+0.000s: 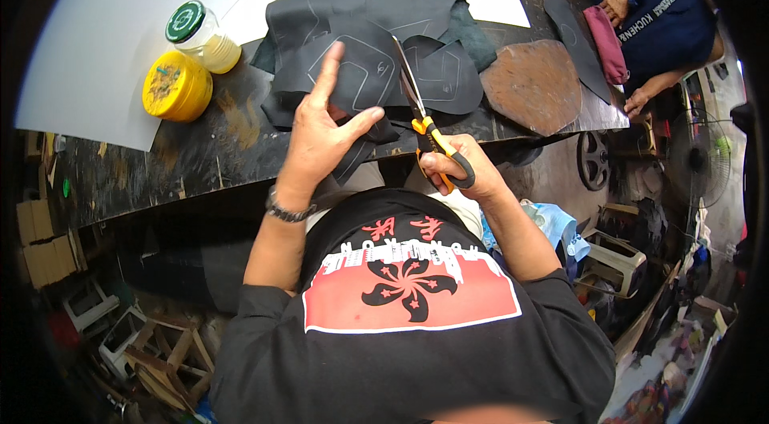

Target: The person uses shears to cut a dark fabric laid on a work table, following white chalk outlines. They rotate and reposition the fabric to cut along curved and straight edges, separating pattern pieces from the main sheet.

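Note:
A large sheet of black leather [308,20] with pale outlines drawn on it spreads over the table. My left hand [320,129] is over its near edge, index finger stretched out and thumb apart; the other fingers are partly hidden. In my right hand [469,168] are scissors [429,132] with yellow and black handles. Their blades point away from me and lie against the leather, next to a cut flap marked with a drawn shape [352,76]. Whether the blades are apart is hard to make out.
A brown flat slab [533,86] lies right of the leather. A yellow tub [178,86] and a green-lidded glass jar [205,38] stand at the left. Another person [661,20] is at the table's right end, by a maroon pouch [606,45]. Wooden stools [168,356] sit below left.

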`<state>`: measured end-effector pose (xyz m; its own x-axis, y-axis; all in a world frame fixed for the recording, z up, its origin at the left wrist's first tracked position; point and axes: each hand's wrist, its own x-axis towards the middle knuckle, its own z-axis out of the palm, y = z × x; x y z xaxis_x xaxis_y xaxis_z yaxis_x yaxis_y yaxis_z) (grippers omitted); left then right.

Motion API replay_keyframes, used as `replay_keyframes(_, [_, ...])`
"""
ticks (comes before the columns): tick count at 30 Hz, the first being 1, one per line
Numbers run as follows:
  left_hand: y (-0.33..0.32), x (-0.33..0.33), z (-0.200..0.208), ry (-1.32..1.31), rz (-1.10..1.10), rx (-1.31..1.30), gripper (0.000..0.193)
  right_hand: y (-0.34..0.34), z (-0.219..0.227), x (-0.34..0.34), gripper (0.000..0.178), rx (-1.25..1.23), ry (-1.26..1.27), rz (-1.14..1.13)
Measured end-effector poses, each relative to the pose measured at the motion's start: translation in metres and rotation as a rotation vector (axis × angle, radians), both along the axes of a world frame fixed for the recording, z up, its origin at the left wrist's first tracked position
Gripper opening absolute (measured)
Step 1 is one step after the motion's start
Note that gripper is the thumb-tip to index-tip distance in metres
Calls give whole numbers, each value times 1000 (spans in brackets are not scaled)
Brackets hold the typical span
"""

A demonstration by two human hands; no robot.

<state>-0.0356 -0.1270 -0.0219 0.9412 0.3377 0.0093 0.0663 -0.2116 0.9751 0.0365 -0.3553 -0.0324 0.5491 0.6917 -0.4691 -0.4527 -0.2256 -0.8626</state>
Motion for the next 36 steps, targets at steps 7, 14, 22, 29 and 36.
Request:
replay_keyframes(7, [51,-10,102,-485,-216,-258,90,3,-1,0,32,5,-10,1])
replay_keyframes(14, [35,-6,182,-984,-486,-836,102,8,-2,-2,29,30,-15,4])
replay_keyframes(22, [45,25,116,-700,-23,-304,78,8,0,-1,27,44,51,-15])
replay_keyframes(29, [-13,4,-7,35,-328,-529,79,11,3,-3,31,241,222,-113])
replay_keyframes(36, [-36,30,-25,-427,141,-1028,38,17,0,-5,31,104,33,-103])
